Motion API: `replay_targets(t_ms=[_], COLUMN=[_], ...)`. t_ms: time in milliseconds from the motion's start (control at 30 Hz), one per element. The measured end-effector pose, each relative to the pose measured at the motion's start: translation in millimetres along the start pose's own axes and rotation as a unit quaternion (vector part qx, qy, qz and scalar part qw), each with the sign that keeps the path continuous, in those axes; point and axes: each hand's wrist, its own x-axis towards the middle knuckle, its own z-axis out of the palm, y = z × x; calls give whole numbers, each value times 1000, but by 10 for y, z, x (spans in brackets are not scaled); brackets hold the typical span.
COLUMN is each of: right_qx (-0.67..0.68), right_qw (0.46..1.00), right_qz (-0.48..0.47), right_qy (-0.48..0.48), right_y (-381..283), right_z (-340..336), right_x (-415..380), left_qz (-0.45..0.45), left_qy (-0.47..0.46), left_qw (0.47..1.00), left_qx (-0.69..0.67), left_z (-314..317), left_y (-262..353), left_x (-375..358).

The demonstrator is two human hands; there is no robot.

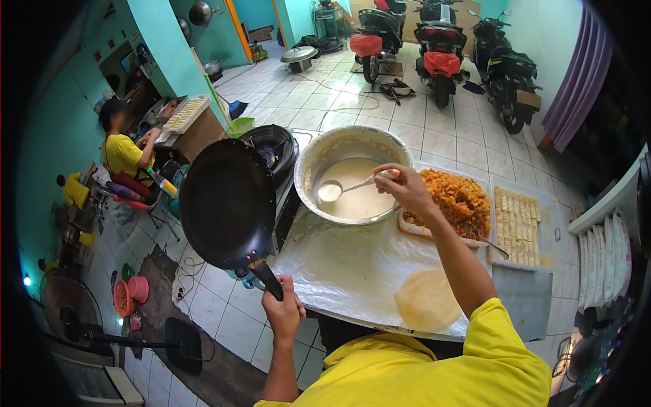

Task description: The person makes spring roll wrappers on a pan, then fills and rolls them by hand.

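Note:
My left hand (283, 305) is closed round the handle of a black frying pan (229, 203), held up left of the table with its dark inside showing. In my right hand (401, 186) is the handle of a ladle (331, 191), whose bowl, filled with pale batter, is inside a large metal pot (305, 178). More batter (359, 167) covers the pot's bottom. A thin round wrapper (427, 300) lies on the plastic-covered table (332, 254) below my right forearm. Right of the pot stands a tub of orange chopped filling (456, 200) with a spoon (498, 251) in it.
A gas burner (270, 152) sits behind the pan. At right, a clear container (550, 224) holds rows of rolled wrappers (515, 227). A person in yellow (125, 152) works at the left. Several motorbikes stand at the back; a fan (71, 302) is lower left.

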Motion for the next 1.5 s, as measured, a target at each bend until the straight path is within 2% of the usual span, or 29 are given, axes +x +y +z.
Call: replay_targets(t_ms=[133,233,333,467,533,600,667,700,767,933,1000,1100,1167,1300,1367,1500], right_qx=[104,84,67,21,-5,-12,-32,-36,-66,-168,-185,-252,-261,-266,-249,-236], right_qw=[992,993,991,990,990,988,984,982,977,950,942,905,906,897,890,882], right_qz=[-65,-76,-93,-67,-24,-36,-82,-94,-123,-221,-248,-323,-318,-349,-378,-404], right_qy=[0,29,67,124,141,148,157,158,160,143,127,112,97,49,60,58], right_y=[-206,-620,-691,-408,-354,-390,-595,-751,-1006,-1325,-1281,-1218,-1230,-1133,-1096,-1254], right_z=[-245,-357,-382,-324,-327,-355,-393,-393,-338,-62,-11,-17,-44,-46,-44,-138], right_x=[-5,-132,-303,-544,-617,-594,-492,-457,-349,-238,-294,-364,-417,-569,-654,-740], left_qz=[19,24,13,-22,-63,-69,-138,-137,-193,-220,-224,-216,-217,-201,-215,-235], left_qy=[-27,-58,-89,-138,-163,-178,-230,-230,-298,-370,-399,-402,-398,-392,-372,-360], left_qw=[999,998,995,989,982,978,960,960,934,902,882,879,880,898,902,898], left_qx=[11,27,38,43,73,87,86,86,49,-29,-110,-138,-138,-20,49,89], left_z=[1,19,115,253,330,362,386,401,466,688,788,961,993,963,896,827], left_y=[230,463,678,799,837,863,881,898,925,804,669,569,589,881,1119,1346], left_x=[241,432,599,862,981,1060,1119,1099,1020,751,661,597,596,819,934,989])
